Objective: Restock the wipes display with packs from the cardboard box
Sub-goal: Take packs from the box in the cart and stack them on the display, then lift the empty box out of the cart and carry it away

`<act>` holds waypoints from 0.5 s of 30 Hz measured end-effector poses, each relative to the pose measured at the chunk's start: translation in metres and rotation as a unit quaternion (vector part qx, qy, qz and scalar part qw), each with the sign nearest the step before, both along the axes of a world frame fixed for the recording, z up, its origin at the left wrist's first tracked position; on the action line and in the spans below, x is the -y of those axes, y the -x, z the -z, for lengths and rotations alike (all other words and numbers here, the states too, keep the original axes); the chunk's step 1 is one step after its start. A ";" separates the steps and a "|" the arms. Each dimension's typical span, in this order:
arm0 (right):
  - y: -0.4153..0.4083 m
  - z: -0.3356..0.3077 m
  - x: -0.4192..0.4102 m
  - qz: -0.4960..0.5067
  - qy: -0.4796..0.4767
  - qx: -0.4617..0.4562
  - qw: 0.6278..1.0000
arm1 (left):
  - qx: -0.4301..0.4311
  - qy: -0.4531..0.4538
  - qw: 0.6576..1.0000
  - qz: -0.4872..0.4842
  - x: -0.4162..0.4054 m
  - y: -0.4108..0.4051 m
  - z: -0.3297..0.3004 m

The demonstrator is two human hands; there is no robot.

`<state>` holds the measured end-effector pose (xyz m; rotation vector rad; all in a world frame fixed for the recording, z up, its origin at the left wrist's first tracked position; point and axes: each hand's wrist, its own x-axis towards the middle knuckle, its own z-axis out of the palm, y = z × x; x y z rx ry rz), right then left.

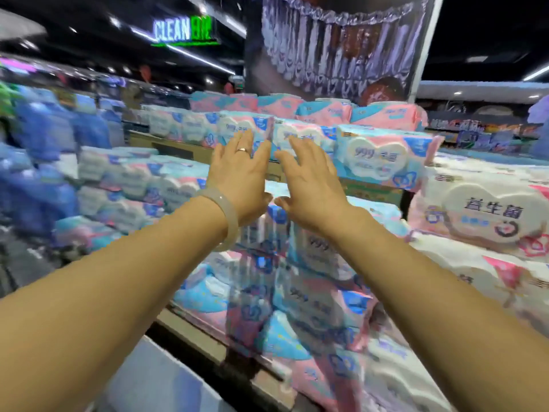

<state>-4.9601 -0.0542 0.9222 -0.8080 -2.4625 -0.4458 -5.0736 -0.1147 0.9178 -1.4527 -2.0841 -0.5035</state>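
A tiered wipes display fills the view, stacked with pink, blue and white packs. Both my arms reach forward over it. My left hand [242,171], with a ring and a pale bangle, is flat with fingers spread, its tips against a pack [237,126] on the upper tier. My right hand [309,179] is likewise spread, fingertips against the neighbouring pack [300,133]. Neither hand holds anything. More packs [297,292] lie piled below my wrists. The cardboard box is not in view.
A larger pack with a white heart label [383,156] sits right of my hands. White and pink packs [487,215] fill the right side. Blue bagged goods [38,144] line the left shelves. A hanging banner [341,46] rises behind the display.
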 end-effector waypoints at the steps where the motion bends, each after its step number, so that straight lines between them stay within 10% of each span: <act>1: 0.029 0.007 0.011 -0.027 0.006 0.009 1.000 | 0.006 0.004 1.000 -0.029 0.019 0.026 0.007; 15: 0.353 0.172 0.195 -0.265 0.111 0.196 0.937 | 0.214 0.194 0.886 -0.363 0.281 0.287 0.177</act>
